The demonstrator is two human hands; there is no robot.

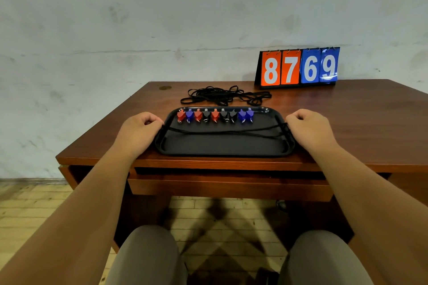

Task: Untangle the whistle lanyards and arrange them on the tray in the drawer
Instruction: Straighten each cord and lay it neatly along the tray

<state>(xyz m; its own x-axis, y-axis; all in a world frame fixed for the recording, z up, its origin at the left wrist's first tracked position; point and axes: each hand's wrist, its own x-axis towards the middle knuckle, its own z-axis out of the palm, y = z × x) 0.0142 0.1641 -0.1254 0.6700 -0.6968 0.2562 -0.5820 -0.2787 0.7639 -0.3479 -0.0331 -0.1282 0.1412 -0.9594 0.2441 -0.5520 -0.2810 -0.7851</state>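
desk (pixel 347 111): wooden, drawer (pixel 229 186) under front edge
tray (pixel 222 148): black, on desk
scoreboard (pixel 298 67): back right, reads 8769
lanyard pile (pixel 222 95): tangled, behind tray
left hand (pixel 141 127) / right hand (pixel 308 127): at the tray's ends, each grip pinching one end of taut lanyard (pixel 222 132) stretched across tray
whistles (pixel 215 115): nine, row at tray's far edge

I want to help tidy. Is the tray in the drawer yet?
Out. The tray sits on top of the desk, with the drawer below it.

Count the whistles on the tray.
9 whistles, in one row along the tray's far edge, left to right: red, blue, red, black, red, black, black, blue, blue. None seems hidden.
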